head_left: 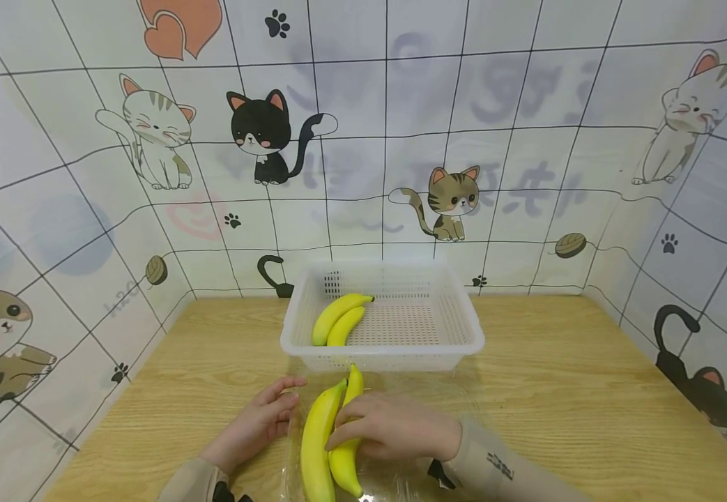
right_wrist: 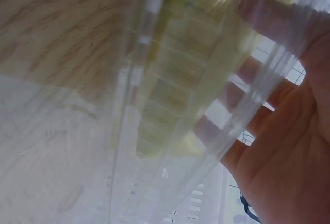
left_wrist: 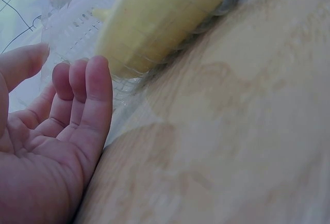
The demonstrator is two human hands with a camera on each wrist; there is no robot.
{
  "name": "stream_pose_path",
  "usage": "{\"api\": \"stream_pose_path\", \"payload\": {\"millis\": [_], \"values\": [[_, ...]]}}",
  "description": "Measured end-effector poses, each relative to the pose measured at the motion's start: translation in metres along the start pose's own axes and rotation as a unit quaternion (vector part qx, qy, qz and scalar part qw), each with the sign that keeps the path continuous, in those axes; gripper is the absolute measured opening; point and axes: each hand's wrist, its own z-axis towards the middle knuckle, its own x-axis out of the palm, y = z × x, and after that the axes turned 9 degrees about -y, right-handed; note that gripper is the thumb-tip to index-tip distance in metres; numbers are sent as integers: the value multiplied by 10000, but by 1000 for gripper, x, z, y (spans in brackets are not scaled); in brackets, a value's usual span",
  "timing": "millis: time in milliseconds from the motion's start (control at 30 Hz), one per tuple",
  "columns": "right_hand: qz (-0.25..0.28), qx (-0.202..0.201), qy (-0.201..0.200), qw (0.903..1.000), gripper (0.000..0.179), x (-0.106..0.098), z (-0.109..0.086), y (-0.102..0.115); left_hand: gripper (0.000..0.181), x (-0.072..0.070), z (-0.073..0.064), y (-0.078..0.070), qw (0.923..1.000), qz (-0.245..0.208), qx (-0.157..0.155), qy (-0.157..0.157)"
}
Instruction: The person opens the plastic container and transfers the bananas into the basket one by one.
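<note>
Two yellow bananas lie side by side at the front middle of the table in the head view, over a see-through plastic container (head_left: 286, 474). My right hand (head_left: 394, 427) reaches over from the right and grips the right-hand banana (head_left: 346, 466) with curled fingers. The larger left-hand banana (head_left: 316, 440) is right beside those fingertips. In the right wrist view, the clear plastic stands in front of the fruit and partly blurs it. My left hand (head_left: 264, 422) rests at the container's left side, its fingers loosely bent with nothing in them, as the left wrist view also shows.
Behind the hands stands a white plastic basket (head_left: 472, 335) with slotted walls. Two more bananas (head_left: 333, 317) lie in its left part. The wooden table (head_left: 564, 390) meets a cat-patterned sheet (head_left: 363, 160) at the back and both sides.
</note>
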Motion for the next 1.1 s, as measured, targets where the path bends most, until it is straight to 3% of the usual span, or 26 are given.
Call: {"api": "stream_pose_path", "payload": {"millis": [767, 1100], "values": [[171, 130, -11, 9998, 43, 2, -1, 0, 38, 1, 0, 2, 10000, -67, 42, -16], [3, 71, -55, 10000, 43, 1, -3, -1, 39, 1, 0, 1, 9999, -78, 74, 6]]}}
